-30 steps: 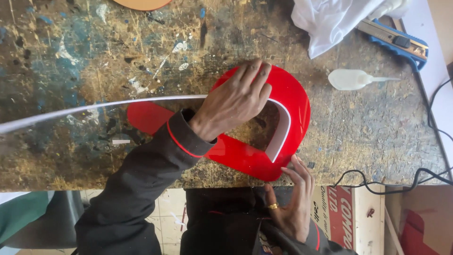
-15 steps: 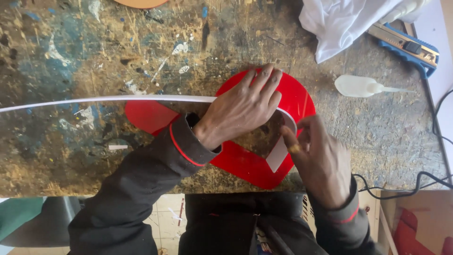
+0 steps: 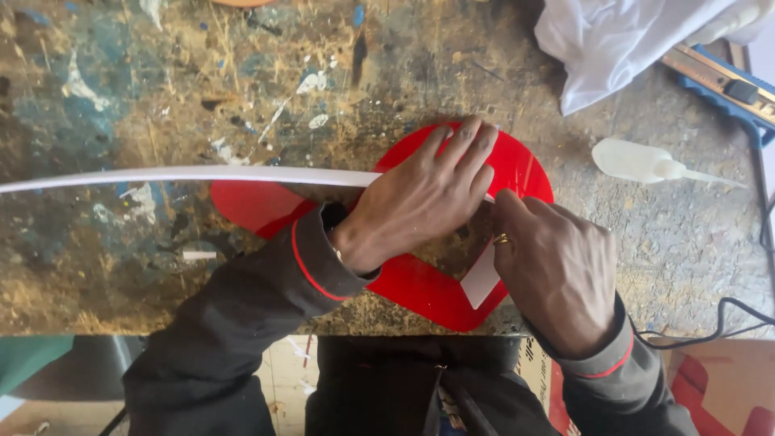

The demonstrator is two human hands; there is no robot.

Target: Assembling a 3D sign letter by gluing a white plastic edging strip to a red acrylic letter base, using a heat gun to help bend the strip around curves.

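The red sheet (image 3: 420, 287) is glossy, smooth plastic with a clean-cut edge. The white strip (image 3: 186, 175) is smooth, matt plastic, thin and flexible. The workbench (image 3: 161, 81) is rough, worn wood, matt, crusted with dried paint splashes and scratches. Near its far right corner, the white cloth (image 3: 613, 48) is soft and crumpled. The small bottle (image 3: 638, 161) is translucent, matt plastic. The knife (image 3: 726, 85) has a dull metal body with blue plastic trim. Both sleeves are matt dark fabric.
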